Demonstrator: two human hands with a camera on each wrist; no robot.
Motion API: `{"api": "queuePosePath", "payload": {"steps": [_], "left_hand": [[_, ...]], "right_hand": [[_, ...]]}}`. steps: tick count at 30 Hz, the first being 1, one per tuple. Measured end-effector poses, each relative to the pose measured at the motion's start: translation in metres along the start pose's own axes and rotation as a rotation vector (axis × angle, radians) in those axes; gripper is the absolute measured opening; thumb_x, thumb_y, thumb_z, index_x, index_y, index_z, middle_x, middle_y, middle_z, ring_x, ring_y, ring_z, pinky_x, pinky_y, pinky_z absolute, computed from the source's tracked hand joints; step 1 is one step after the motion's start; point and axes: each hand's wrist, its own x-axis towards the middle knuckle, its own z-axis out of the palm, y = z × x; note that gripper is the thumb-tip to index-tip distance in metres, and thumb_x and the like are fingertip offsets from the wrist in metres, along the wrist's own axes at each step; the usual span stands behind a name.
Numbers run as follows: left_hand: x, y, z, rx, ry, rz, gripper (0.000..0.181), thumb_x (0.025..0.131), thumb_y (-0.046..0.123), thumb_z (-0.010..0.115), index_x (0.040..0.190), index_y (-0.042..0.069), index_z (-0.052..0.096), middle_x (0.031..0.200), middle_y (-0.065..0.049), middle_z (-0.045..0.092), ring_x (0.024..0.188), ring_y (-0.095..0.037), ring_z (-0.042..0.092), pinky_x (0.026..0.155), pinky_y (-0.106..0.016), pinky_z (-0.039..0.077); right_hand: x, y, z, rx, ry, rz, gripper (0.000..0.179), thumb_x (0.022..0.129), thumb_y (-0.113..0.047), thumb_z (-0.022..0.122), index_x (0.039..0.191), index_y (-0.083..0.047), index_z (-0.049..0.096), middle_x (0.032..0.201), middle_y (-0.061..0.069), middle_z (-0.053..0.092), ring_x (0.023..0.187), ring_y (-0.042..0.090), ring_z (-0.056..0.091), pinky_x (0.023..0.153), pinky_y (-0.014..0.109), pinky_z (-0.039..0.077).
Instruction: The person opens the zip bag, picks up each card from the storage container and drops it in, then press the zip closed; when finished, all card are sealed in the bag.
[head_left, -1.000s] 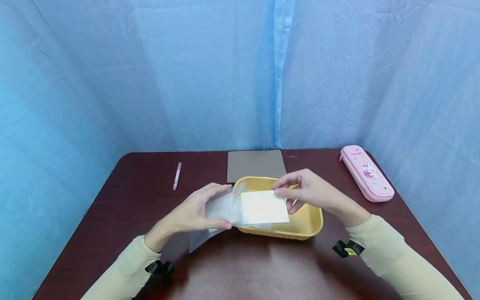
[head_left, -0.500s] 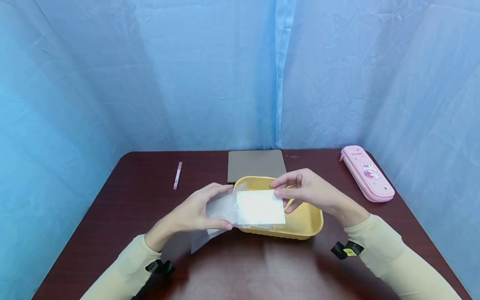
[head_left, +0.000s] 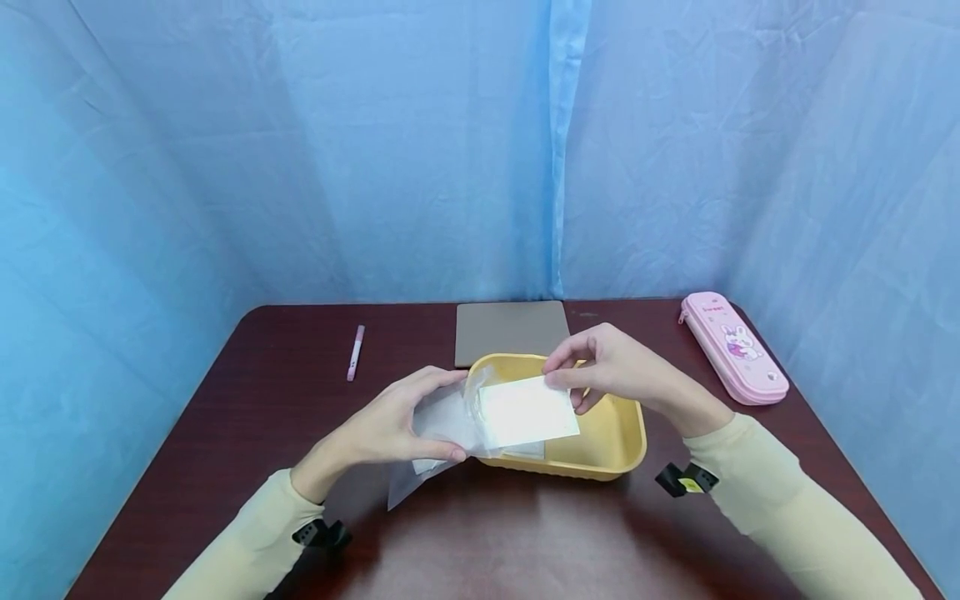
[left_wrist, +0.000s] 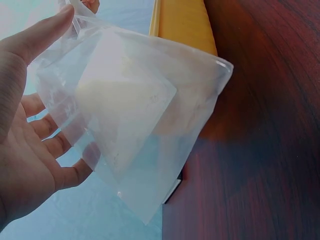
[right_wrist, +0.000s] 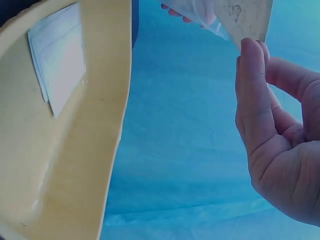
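My left hand (head_left: 386,429) grips a clear plastic bag (left_wrist: 195,105) between thumb and fingers, its mouth turned to the right. Inside the bag a pale card (left_wrist: 125,95) shows through the film in the left wrist view. With thumb and fingertips, my right hand (head_left: 626,371) pinches a white card (head_left: 528,412) by its upper right corner. This card's left end overlaps the bag's mouth, and glare washes out its face in the head view. Under both lies a yellow plastic basket (head_left: 592,469). A few white cards (right_wrist: 60,60) lie in it, as the right wrist view shows.
Behind the basket lies a flat grey-brown rectangular board (head_left: 512,329). A pink marker (head_left: 356,353) rests at the left of the dark red table (head_left: 480,550). At the right edge lies a pink pencil case (head_left: 735,347). Blue curtains (head_left: 420,150) enclose the table.
The white card first shifts slightly left toward the bag, then moves back right and tilts, its right end higher. My right hand rises a little. My left hand and the bag stay nearly still.
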Motion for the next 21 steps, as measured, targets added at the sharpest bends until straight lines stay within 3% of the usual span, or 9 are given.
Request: {"api": "queuePosePath", "payload": {"steps": [8, 17, 21], "left_hand": [[0.002, 0.001, 0.003, -0.02, -0.013, 0.017, 0.089, 0.075, 0.043, 0.091, 0.146, 0.008, 0.051, 0.136, 0.002, 0.058, 0.121, -0.014, 0.056, 0.096, -0.035, 0.05], [0.002, 0.001, 0.003, -0.005, -0.009, 0.023, 0.09, 0.074, 0.044, 0.091, 0.146, 0.009, 0.051, 0.138, 0.002, 0.057, 0.124, -0.014, 0.055, 0.099, -0.037, 0.048], [0.002, 0.001, 0.002, 0.004, -0.012, 0.014, 0.09, 0.073, 0.045, 0.091, 0.147, 0.011, 0.051, 0.138, 0.004, 0.057, 0.124, -0.012, 0.055, 0.098, -0.036, 0.049]], "right_hand": [[0.008, -0.002, 0.013, 0.069, -0.005, -0.027, 0.028, 0.088, -0.019, 0.082, 0.106, 0.0, 0.074, 0.089, 0.014, 0.072, 0.064, 0.024, 0.067, 0.066, 0.048, 0.061], [0.011, 0.0, 0.028, 0.126, 0.152, -0.046, 0.028, 0.084, -0.025, 0.086, 0.101, -0.006, 0.075, 0.09, 0.015, 0.072, 0.061, 0.027, 0.067, 0.061, 0.049, 0.06], [0.008, -0.001, 0.03, 0.161, 0.098, -0.057, 0.031, 0.086, -0.024, 0.084, 0.107, -0.004, 0.075, 0.094, 0.016, 0.072, 0.062, 0.029, 0.069, 0.063, 0.05, 0.06]]}}
